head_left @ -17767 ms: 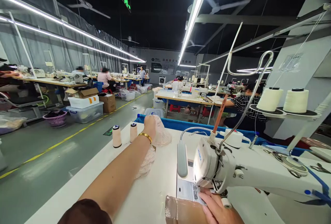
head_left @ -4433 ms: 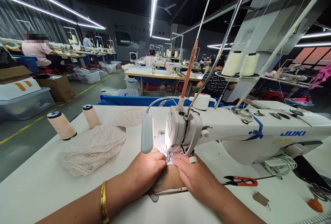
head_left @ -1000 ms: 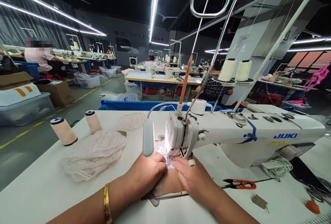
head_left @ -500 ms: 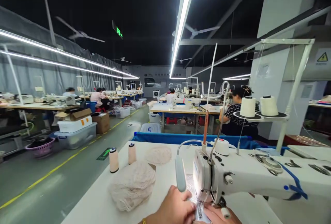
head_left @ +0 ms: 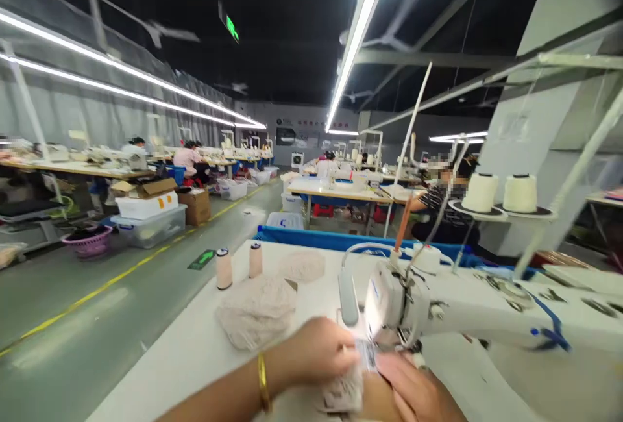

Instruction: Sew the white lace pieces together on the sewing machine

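My left hand [head_left: 318, 352], with a gold bangle on its wrist, is closed on a small white lace piece [head_left: 346, 388] just in front of the needle of the white sewing machine [head_left: 467, 315]. My right hand [head_left: 416, 393] lies beside it below the machine head, its fingers pressed on the tan fabric [head_left: 372, 399] under the lace. The picture is blurred by motion. The machine's small lamp [head_left: 347, 298] shines on the work.
A heap of cream lace [head_left: 257, 308] and a smaller heap [head_left: 302, 266] lie on the white table [head_left: 195, 350], with two thread spools [head_left: 224, 269] behind. Two big thread cones [head_left: 501, 193] stand on the rack. A blue bin edge [head_left: 311, 239] lies beyond. Other people sew at far tables.
My left hand has pulled the lace piece out from under the needle toward me. The camera has swung a little to the left and the view has blurred.
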Tool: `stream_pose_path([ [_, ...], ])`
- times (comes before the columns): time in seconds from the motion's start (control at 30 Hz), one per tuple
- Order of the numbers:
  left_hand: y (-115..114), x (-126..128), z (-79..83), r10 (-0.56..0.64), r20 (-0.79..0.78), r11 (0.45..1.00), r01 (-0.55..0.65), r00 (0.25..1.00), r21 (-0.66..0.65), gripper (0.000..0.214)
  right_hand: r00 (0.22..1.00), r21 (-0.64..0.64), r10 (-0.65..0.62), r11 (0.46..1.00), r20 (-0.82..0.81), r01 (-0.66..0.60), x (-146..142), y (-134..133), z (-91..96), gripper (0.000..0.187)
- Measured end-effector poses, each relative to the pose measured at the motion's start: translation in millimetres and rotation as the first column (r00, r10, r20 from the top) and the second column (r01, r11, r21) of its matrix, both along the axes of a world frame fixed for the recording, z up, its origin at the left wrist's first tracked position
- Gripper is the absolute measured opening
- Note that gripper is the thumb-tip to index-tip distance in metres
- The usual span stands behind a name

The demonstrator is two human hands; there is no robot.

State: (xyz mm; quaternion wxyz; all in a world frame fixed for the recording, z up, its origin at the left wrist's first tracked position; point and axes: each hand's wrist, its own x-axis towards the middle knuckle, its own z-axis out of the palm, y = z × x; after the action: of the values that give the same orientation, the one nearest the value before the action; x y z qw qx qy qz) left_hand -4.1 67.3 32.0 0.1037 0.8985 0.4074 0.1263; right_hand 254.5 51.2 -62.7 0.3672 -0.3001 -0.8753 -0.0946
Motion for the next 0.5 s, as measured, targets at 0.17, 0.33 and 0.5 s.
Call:
stream_pose_path([
  [0.17, 23, -14, 3.5, -0.039, 0.080, 0.996, 0.046, 0.996, -0.082, 0.027, 0.993, -0.223, 0.112, 0.968, -0.021, -0.114, -16, -27, 32.3, 0.043],
  [0.33, 19, -4, -10.5, -0.052, -0.008, 0.994, 0.051, 0.999, -0.095, 0.015, 0.986, -0.366, 0.166, 0.917, -0.011, -0.158, -39, -37, 40.4, 0.040],
  [0.5, 9, 1, -15.8, 0.026, -0.073, 0.995, -0.032, 0.997, -0.092, 0.011, 0.991, -0.383, 0.135, 0.915, -0.002, -0.125, -37, -37, 31.4, 0.032],
])
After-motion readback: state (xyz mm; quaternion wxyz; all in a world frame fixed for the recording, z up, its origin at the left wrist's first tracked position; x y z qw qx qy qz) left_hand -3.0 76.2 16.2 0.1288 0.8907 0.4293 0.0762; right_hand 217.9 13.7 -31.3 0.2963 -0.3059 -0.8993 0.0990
